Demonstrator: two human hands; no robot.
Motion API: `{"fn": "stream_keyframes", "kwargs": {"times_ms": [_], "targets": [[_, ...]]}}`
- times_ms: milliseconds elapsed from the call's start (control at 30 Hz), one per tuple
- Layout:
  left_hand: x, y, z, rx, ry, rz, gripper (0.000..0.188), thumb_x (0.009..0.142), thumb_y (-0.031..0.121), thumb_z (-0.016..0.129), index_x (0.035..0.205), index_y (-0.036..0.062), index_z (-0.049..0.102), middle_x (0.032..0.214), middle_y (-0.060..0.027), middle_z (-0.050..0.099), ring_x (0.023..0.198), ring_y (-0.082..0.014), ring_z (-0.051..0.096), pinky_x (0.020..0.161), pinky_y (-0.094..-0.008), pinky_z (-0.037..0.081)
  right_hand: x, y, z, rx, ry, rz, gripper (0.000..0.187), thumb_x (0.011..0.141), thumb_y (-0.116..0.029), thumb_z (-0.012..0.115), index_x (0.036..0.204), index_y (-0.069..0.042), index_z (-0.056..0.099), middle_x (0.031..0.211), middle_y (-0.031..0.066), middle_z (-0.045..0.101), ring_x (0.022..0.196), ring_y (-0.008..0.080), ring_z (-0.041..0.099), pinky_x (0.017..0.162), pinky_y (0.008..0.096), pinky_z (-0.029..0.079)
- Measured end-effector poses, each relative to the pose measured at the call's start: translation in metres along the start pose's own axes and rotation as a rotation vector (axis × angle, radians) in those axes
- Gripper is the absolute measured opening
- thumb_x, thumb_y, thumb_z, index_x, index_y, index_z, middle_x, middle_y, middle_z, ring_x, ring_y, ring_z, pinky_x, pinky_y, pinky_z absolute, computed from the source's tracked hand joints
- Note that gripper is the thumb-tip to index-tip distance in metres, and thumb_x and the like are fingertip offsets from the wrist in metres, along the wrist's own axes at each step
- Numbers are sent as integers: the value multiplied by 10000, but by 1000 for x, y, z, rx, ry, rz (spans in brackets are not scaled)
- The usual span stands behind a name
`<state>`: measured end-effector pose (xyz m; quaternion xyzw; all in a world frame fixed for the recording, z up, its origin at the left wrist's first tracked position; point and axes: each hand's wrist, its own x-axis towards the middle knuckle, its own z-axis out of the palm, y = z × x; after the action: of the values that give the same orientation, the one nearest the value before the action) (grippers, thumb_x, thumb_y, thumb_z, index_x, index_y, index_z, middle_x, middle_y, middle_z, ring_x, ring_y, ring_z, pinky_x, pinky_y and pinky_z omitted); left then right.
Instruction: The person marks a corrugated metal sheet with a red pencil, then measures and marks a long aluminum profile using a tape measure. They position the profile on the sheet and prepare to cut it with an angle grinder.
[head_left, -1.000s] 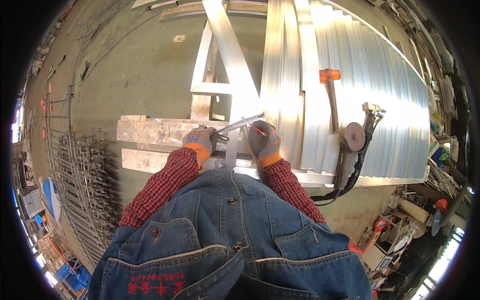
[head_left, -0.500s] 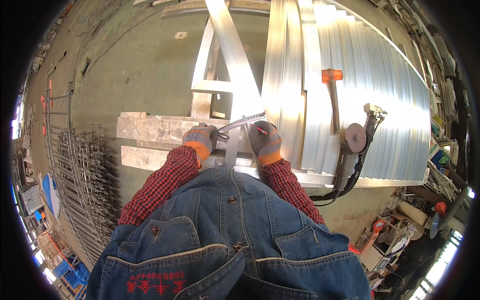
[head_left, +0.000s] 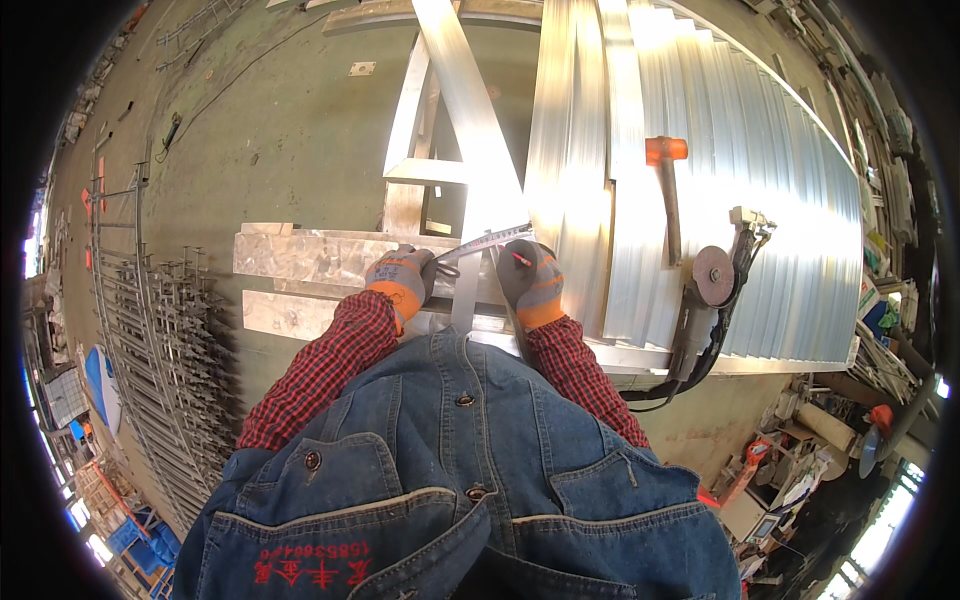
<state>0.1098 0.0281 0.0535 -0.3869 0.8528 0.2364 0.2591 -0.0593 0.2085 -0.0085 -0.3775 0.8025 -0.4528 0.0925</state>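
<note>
Metal tape [head_left: 492,239] crosses the bar [head_left: 474,125]; left hand [head_left: 399,278] pinches its near end, right hand [head_left: 537,282] a red marker [head_left: 521,259]. Step: apparently measuring; marking next calls for steady tape.

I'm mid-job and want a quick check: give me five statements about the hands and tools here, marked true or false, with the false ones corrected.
1. The left hand and right hand both wear grey-and-orange gloves. True.
2. The tape measure is fully retracted. False: its blade is out, stretched between the hands.
3. A thin red item shows at the right hand. True.
4. The orange-headed mallet lies left of both hands. False: it lies to their right.
5. The grinder is in neither hand. True.
</note>
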Motion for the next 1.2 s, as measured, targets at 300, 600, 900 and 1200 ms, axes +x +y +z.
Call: {"fn": "stream_keyframes", "kwargs": {"times_ms": [300,600,900,1200], "targets": [[3,-1,1,2,-10,-4,346,1159,364,590,1401,202,778,1417,-141,746,1381,-357,682,1164,-500,555,-2,4,0,-8,-21,-39,81,957,-116,809,1016,-67,781,884,166,784,807,380,765,723,478,599],[4,-4,6,-3,26,7,347,1154,378,591,1371,194,789,1381,-140,757,1344,-368,701,1136,-512,565,-2,6,1,-17,-35,-49,88,959,-115,816,1027,-69,785,889,169,791,811,379,769,725,473,600],[4,-7,11,2,80,34,359,1149,387,588,1345,176,802,1339,-138,769,1288,-389,731,1091,-531,584,-2,5,1,-1,-27,-45,73,961,-106,812,1015,-69,779,870,167,780,787,374,761,716,469,596],[4,0,1,13,-29,-28,344,1152,358,603,1407,198,768,1441,-122,742,1400,-340,678,1169,-496,559,-1,5,2,-9,-33,-44,57,964,-105,809,994,-67,779,855,171,777,777,370,762,696,466,591]]}}
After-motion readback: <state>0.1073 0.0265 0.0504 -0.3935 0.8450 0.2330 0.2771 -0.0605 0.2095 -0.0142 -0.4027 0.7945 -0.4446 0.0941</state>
